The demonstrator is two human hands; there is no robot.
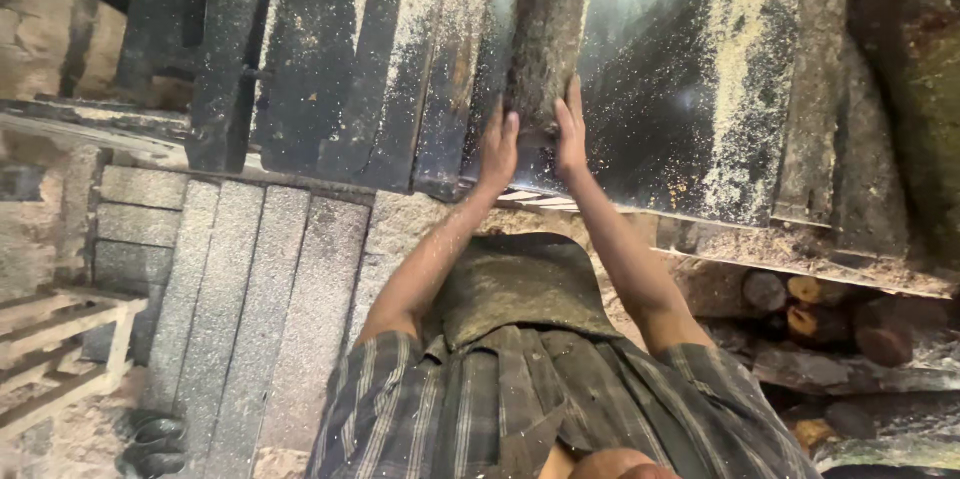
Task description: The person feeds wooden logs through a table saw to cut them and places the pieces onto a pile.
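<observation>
A rough, sawdust-coated wooden piece (548, 29) lies lengthwise on a dark metal saw table (650, 89). My left hand (499, 151) presses flat against its near left end. My right hand (570, 129) grips the near right end, fingers pointing away from me. Both hands clasp the same end of the piece, near the table's front edge. Sawdust covers much of the table surface.
Several grey, dusty planks (250, 299) lie stacked to my lower left. Cut logs (810, 309) sit under the table at the right. A wooden frame (60, 349) stands at far left. Dark boards (330, 49) lean at the table's left side.
</observation>
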